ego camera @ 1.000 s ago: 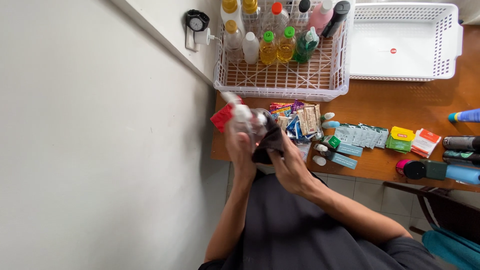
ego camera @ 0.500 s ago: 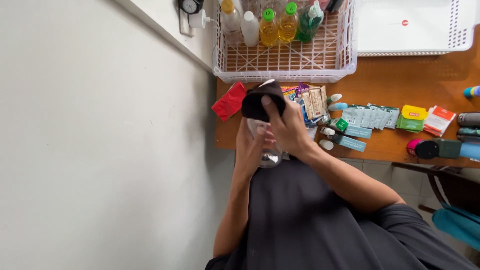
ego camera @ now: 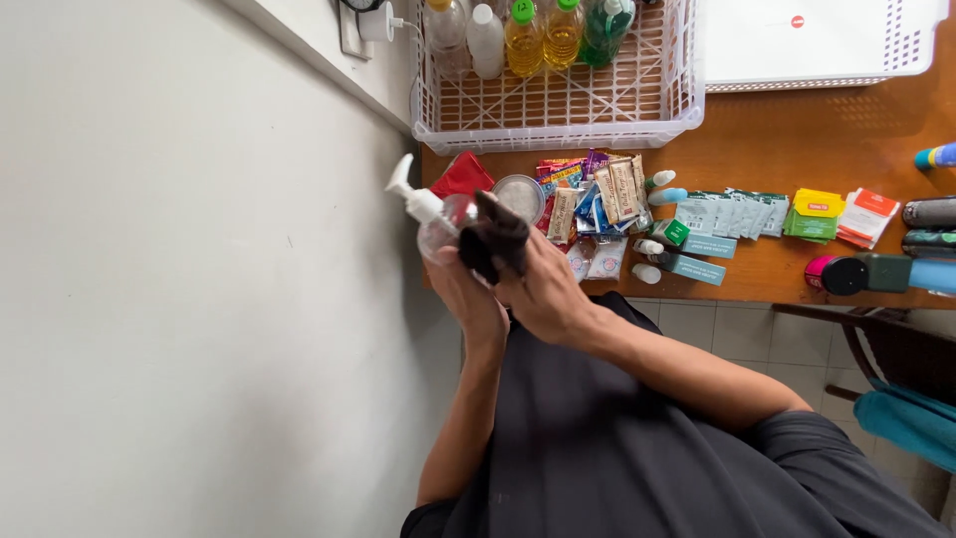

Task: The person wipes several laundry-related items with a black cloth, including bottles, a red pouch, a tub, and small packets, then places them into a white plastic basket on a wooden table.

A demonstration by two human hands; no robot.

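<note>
We hold the clear pump bottle (ego camera: 443, 224) in our left hand (ego camera: 466, 291), nozzle pointing to ten o'clock; our right hand (ego camera: 546, 295) presses a dark cloth (ego camera: 491, 239) against its three o'clock side, off the bench (ego camera: 797, 139) edge.

Bright, even daylight; sharp, wide-angle.

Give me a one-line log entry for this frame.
left hand: holds clear pump bottle | right hand: presses dark cloth on it | location: table edge

Clear pump bottle (ego camera: 438, 221), white nozzle, tilted, dark cloth (ego camera: 495, 245) against it
</note>
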